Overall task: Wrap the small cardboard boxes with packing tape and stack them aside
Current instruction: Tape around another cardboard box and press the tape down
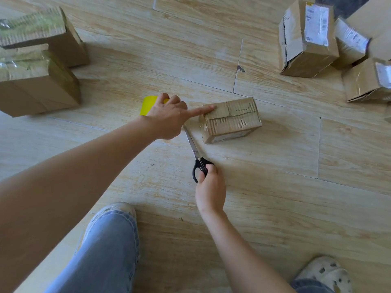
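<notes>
Pale wooden floor (pixel 275 187) seen from above. Two taped boxes (pixel 38 81) set close together at far left; cluster of labelled boxes (pixel 306 39) at far right. At centre, small box (pixel 231 120) laid between both groups, just right of left hand (pixel 167 117). That hand's fingers curled round yellow tape roll (pixel 148 105), index finger (pixel 201 111) stretched out, tip pressed on box's top left corner. Nearer camera, right hand (pixel 209 187) closed round black handles of scissors (pixel 195 153), blades pointed into gap between left hand and box.
</notes>
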Available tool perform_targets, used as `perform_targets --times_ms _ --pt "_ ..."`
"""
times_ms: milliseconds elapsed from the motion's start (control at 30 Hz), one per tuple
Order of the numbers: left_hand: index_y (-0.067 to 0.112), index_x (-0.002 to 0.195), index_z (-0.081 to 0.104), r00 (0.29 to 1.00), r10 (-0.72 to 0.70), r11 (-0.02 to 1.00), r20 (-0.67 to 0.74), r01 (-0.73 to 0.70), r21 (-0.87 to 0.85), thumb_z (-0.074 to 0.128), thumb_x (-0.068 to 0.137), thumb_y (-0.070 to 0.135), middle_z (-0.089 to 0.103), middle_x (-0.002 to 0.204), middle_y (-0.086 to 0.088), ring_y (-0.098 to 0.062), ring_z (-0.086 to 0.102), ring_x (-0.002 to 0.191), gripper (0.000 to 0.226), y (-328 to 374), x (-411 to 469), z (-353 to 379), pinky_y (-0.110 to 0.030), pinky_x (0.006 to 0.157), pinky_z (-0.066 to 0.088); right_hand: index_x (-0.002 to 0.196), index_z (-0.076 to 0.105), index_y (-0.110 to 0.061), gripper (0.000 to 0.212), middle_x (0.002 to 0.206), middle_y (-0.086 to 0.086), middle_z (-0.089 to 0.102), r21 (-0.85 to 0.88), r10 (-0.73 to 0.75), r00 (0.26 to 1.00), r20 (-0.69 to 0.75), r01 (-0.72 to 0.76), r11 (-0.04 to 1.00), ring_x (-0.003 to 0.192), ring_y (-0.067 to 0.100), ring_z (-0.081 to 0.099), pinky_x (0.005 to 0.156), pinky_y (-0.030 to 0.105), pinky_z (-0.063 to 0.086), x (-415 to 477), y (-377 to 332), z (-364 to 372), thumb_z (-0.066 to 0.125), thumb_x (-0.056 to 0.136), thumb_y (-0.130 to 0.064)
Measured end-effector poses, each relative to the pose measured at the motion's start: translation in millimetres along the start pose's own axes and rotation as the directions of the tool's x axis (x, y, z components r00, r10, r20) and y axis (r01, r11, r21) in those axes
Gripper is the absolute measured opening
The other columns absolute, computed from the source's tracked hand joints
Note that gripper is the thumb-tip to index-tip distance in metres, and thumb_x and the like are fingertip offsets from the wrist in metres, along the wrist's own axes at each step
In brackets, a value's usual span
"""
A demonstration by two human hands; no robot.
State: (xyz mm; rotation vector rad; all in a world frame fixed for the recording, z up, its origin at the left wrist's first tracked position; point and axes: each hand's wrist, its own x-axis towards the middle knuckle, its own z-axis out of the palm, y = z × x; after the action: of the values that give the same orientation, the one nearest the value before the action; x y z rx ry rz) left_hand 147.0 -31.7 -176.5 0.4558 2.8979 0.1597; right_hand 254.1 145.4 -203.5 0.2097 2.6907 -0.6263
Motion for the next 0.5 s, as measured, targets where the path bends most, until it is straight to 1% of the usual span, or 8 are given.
perform_targets --times_ms 100,200,267,300,333,367,433,500 --pt "0.059 0.136 -0.023 1.0 -0.01 1.0 -0.006 0.01 -0.014 0.036 0.092 0.009 0.057 0.121 0.005 -0.022 0.039 0.116 0.089 -0.8 0.5 -1.3 -0.041 0.097 0.021 0.134 0.051 -0.009 0.035 0.137 0.0 0.05 -0.078 -0.078 0.997 -0.024 0.076 0.994 0.11 0.016 0.06 0.082 0.025 0.049 -3.3 7.8 -1.0 0.038 0.104 -0.021" --pt "0.061 0.13 -0.029 1.0 0.001 1.0 -0.007 -0.001 -0.016 0.037 0.093 0.01 0.056 0.123 0.006 -0.022 0.038 0.119 0.091 -1.9 0.7 0.1 -0.042 0.097 0.02 0.129 0.054 -0.011 0.034 0.124 0.001 0.062 -0.202 -0.147 0.989 -0.029 0.138 0.97 0.096 0.017 0.066 0.065 0.022 0.044 -3.5 9.5 -8.4 0.036 0.104 -0.026" --pt "0.062 0.128 -0.033 1.0 0.012 1.0 -0.015 -0.012 -0.015 0.038 0.092 0.01 0.056 0.124 0.006 -0.022 0.038 0.119 0.094 -2.4 0.9 1.7 -0.041 0.096 0.019 0.113 0.063 -0.008 0.022 0.104 0.003 0.069 -0.198 -0.257 0.946 -0.198 0.219 0.956 0.081 0.017 0.068 0.055 0.019 0.039 0.9 0.2 -22.2 0.05 0.101 -0.021" --pt "0.062 0.128 -0.033 1.0 0.017 1.0 -0.021 -0.017 -0.011 0.038 0.092 0.01 0.056 0.124 0.006 -0.022 0.038 0.119 0.095 -2.5 1.1 2.3 -0.041 0.096 0.019 0.106 0.066 -0.006 0.016 0.098 0.005 0.069 -0.172 -0.333 0.883 -0.332 0.29 0.941 0.079 0.018 0.067 0.055 0.018 0.042 6.2 -6.8 -29.8 0.059 0.096 -0.016" --pt "0.062 0.129 -0.034 0.999 0.024 1.0 -0.031 -0.024 -0.006 0.038 0.092 0.01 0.057 0.123 0.006 -0.022 0.038 0.119 0.096 -2.7 0.9 3.1 -0.04 0.096 0.019 0.105 0.067 -0.004 0.017 0.099 0.007 0.069 -0.152 -0.399 0.799 -0.451 0.371 0.916 0.086 0.02 0.067 0.063 0.021 0.047 15.0 -14.2 -36.4 0.064 0.092 -0.014" --pt "0.06 0.129 -0.034 0.998 0.031 1.0 -0.045 -0.031 0.0 0.038 0.092 0.009 0.058 0.122 0.006 -0.022 0.039 0.119 0.096 -2.6 0.5 3.9 -0.04 0.096 0.02 0.111 0.065 -0.002 0.023 0.109 0.01 0.066 -0.142 -0.447 0.745 -0.494 0.438 0.888 0.099 0.023 0.064 0.078 0.026 0.049 27.2 -22.8 -42.8 0.063 0.092 -0.015" --pt "0.057 0.131 -0.036 0.997 0.031 0.999 -0.076 -0.032 -0.007 0.039 0.091 0.007 0.059 0.119 0.005 -0.022 0.042 0.116 0.098 -2.9 -1.1 5.2 -0.039 0.096 0.021 0.134 0.053 -0.003 0.044 0.139 0.011 0.052 -0.165 -0.507 0.774 -0.379 0.482 0.86 0.13 0.025 0.047 0.108 0.037 0.033 55.0 -39.0 -54.2 0.056 0.095 -0.024" --pt "0.05 0.135 -0.036 0.995 -0.01 0.999 -0.099 0.005 -0.051 0.045 0.09 0.007 0.06 0.118 0.002 -0.023 0.044 0.115 0.102 -4.2 -2.6 6.3 -0.038 0.097 0.021 0.148 0.037 -0.011 0.057 0.157 0.006 0.03 -0.235 -0.502 0.846 -0.18 0.459 0.857 0.147 0.022 0.021 0.119 0.041 0.009 80.5 -49.4 -60.9 0.048 0.098 -0.037"
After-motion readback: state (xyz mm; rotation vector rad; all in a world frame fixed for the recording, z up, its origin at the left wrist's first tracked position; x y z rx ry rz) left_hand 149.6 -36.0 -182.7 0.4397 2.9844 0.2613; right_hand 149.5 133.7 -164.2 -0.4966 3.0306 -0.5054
